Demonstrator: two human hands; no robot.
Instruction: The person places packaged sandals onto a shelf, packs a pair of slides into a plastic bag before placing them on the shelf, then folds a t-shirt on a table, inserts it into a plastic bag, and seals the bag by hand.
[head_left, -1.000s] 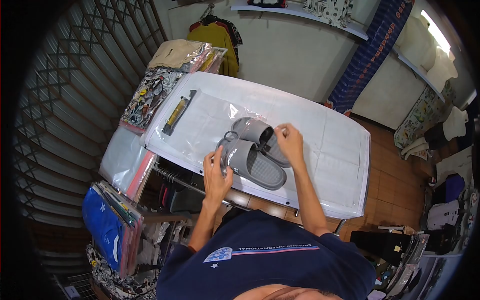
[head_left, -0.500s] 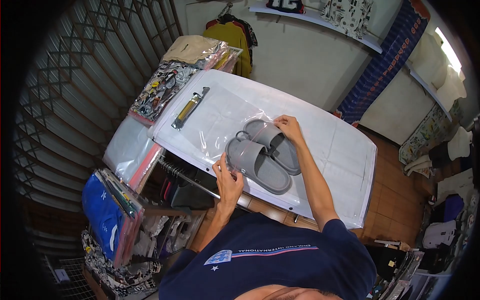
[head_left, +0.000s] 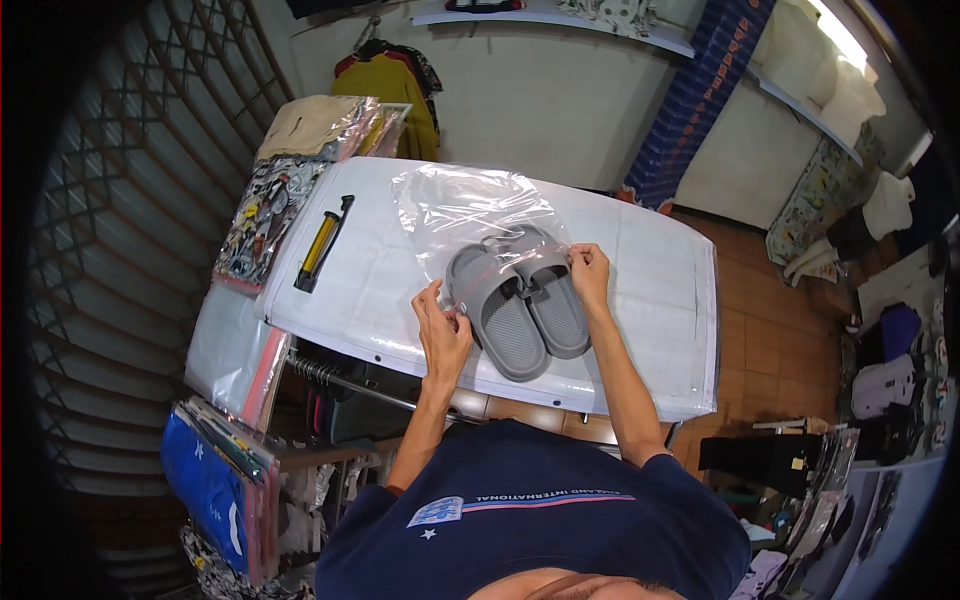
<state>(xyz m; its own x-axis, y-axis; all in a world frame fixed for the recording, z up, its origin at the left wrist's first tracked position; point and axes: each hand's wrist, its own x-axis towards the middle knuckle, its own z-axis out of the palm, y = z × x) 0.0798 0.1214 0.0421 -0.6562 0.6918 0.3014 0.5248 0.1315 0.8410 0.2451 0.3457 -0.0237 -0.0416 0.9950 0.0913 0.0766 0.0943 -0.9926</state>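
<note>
at the far left, a folding metal gate (head_left: 150, 250) stands in front of ribbed panels. beside it, a blue packet (head_left: 203, 480) leans with other plastic-wrapped packets, and above these lies a flat pile of clear plastic (head_left: 225, 340). folded clothes (head_left: 268, 210) in shiny wrapping are stacked against the left end of the table (head_left: 650, 330), which has a white, lightly creased cover. a black and yellow tool (head_left: 320, 245) lies near that end. behind the table, a mustard shirt (head_left: 395, 95) hangs by the pale wall (head_left: 520, 110), below and left of a shelf (head_left: 560, 28). further right come a blue banner (head_left: 695, 105), brown floor tiles (head_left: 760, 350) and white mannequins (head_left: 885, 205).

the left hand (head_left: 442, 332) is half open at the left edge of the bag, fingers bent and thumb apart; i cannot tell whether it grips the plastic. the bag (head_left: 470, 200) is clear, wrinkled and glossy, spreading across the table beyond the slippers. the two grey slippers (head_left: 512, 325) lie side by side on the table, soles down, with broad straps and textured footbeds. their toe ends are under the plastic, a pinkish strip crosses the straps, and the heels stick out bare towards the person. the right hand (head_left: 590, 270) pinches the bag's right corner between thumb and fingers.
</note>
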